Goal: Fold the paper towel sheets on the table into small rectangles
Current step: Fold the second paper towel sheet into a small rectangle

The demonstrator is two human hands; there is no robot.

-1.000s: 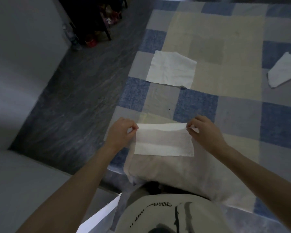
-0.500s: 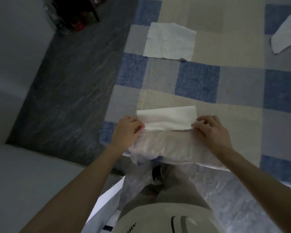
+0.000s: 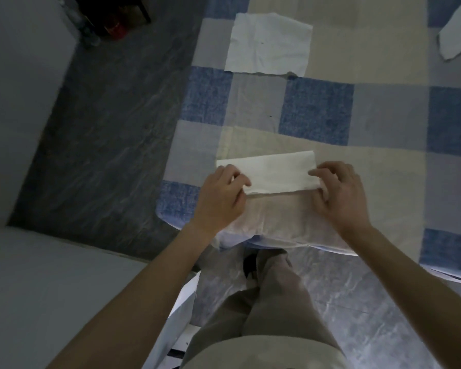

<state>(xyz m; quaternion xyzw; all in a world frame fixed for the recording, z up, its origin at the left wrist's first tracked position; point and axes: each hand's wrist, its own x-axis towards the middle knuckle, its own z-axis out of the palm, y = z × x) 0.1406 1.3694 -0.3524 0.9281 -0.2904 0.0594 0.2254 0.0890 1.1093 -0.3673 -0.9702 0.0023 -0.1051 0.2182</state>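
Paper towel sheets lie on the checked blue, grey and cream cloth (image 3: 317, 115) covering the desk. Largest is the flat unfolded sheet (image 3: 268, 45) at the far side; another sheet (image 3: 455, 33) shows partly at the right edge. Nearest the person, a folded paper towel (image 3: 274, 173) forms a long strip by the desk's near edge. The left hand (image 3: 221, 198) and the right hand (image 3: 341, 193) hold its two ends, fingers curled and pinching the short edges.

White paper towel sheet (image 3: 274, 173) — tablecloth (image 3: 317, 110) checked blue, grey, cream; floor (image 3: 112, 123) seemingly dark grey.
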